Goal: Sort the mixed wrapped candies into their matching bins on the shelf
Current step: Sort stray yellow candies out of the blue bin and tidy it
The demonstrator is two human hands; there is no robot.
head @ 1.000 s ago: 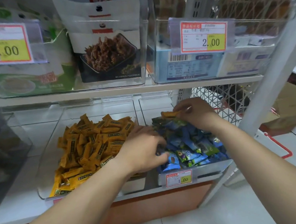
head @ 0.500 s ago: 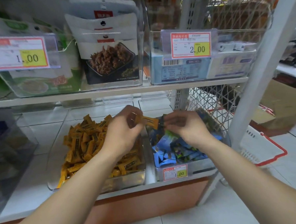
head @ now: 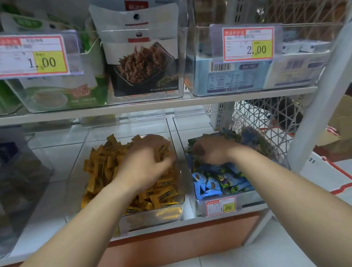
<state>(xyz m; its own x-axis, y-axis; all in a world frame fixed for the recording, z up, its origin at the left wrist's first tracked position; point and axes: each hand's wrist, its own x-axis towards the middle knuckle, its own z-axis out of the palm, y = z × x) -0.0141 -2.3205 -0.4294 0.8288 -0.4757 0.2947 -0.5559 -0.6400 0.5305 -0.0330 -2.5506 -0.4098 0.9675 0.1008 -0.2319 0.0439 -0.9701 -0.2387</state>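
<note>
Mostly, motion blur hides what left hand point(head: 147, 162) and right hand point(head: 209, 152) hold.

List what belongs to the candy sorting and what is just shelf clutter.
Job: yellow candies, blue candies, yellow-candy bin, blue-candy bin, left hand, right hand.
Clutter: jerky pouch, green snack packs, blue boxes, price tags, wire basket.

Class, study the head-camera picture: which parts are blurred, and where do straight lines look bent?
Head view: the left hand and right hand are smeared by motion blur; the 2.00 price tag is sharp enough to read; the white shelf post leans and the shelf edge slopes, wide-angle distortion.
</note>
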